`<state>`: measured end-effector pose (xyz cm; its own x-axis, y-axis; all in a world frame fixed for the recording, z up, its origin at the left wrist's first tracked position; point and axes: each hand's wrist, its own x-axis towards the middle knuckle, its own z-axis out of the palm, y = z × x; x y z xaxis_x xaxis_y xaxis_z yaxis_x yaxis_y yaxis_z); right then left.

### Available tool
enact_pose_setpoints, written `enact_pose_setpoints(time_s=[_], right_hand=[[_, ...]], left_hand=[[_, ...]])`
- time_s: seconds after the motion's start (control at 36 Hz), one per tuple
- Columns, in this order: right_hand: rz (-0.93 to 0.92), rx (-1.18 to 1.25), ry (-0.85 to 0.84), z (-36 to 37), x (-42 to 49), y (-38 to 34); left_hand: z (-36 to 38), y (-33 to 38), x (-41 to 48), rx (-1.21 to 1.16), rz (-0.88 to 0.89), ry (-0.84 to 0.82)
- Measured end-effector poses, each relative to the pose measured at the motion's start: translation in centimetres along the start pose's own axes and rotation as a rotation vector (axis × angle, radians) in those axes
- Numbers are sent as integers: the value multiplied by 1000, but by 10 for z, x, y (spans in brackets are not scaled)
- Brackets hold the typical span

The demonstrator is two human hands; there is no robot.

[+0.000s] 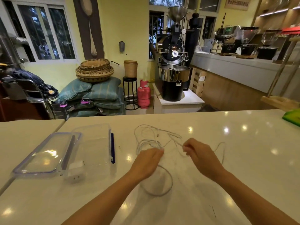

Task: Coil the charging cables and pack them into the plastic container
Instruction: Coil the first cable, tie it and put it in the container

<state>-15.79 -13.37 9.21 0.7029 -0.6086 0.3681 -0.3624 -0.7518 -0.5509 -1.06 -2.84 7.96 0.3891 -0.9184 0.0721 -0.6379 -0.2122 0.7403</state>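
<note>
White charging cables (153, 135) lie tangled on the white counter, with loops spreading beyond both hands and one loop (168, 184) near my left wrist. My left hand (146, 161) is closed around a bunch of cable loops. My right hand (200, 155) pinches a strand of the same white cable between its fingertips. The clear plastic container (95, 143) stands open to the left, with a white charger plug (75, 172) inside at its near end. Its clear lid (47, 155) with a bluish rim leans against the container's left side.
The white counter (227, 168) stretches wide around the hands. A green object (292, 117) sits at the far right edge. A seam splits off a second counter section (24, 130) on the left. Behind the counter stand sacks, baskets, a pink gas cylinder and a coffee roaster.
</note>
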Motion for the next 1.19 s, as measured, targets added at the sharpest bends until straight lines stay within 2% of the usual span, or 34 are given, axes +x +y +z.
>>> enact_pose_setpoints(time_s=[0.08,0.17,0.31,0.61,0.81,0.86,0.94,1.03,1.11,1.19], right_hand=[[-24,243,117,-15,16,-20],[-88,430,172,-22,27,-41],[-165,607,133,-21,40,-62],[-144,639,7,-24,65,-61],[-46,771,146,-42,87,-41],[-72,682,143,-40,97,-40],[-137,543,39,-32,111,-45],[-292,474,-33,-21,120,-56],[-306,527,96,-4,124,-61],[-196,610,159,15,125,-67]], left_hand=[[-21,24,16,-410,-106,-5],[-40,44,32,-784,-124,-102],[-66,72,45,-1007,1,-190],[-90,83,52,-1072,167,-167],[-102,86,56,-1005,215,-88],[-103,90,56,-1002,230,-85],[-103,94,57,-1033,242,-105],[-102,99,58,-1085,271,-166],[-102,104,59,-1079,319,-201],[-105,108,62,-1046,344,-234]])
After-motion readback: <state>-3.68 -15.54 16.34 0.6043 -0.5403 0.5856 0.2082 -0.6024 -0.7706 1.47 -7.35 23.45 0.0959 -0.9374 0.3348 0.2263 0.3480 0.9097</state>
